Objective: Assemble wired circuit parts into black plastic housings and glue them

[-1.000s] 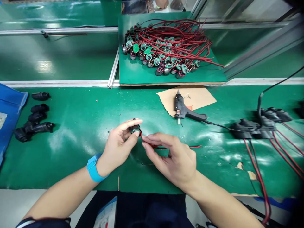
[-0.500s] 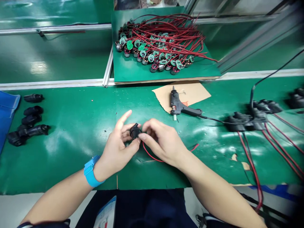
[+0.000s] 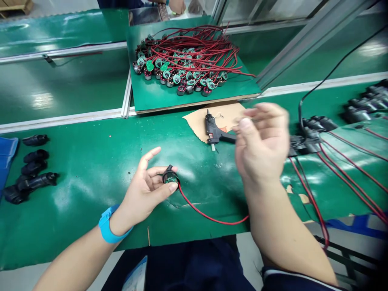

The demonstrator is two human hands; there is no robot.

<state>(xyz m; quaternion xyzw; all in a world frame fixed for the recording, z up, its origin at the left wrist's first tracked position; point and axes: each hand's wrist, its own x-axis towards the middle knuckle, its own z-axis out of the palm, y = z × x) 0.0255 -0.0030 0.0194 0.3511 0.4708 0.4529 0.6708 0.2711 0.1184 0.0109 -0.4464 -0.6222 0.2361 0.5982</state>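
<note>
1. The black housing [image 3: 169, 176] is at the near side, pinched between the left hand's [image 3: 144, 196] thumb and fingers.
2. Its red wire [image 3: 209, 216] runs right to the right forearm [image 3: 274, 220] — that arm's sweep might tug it loose.
3. The right hand [image 3: 262, 143], earlier at the housing, now overlaps the glue gun [image 3: 212, 132]; blurred — cannot tell its grip.
</note>
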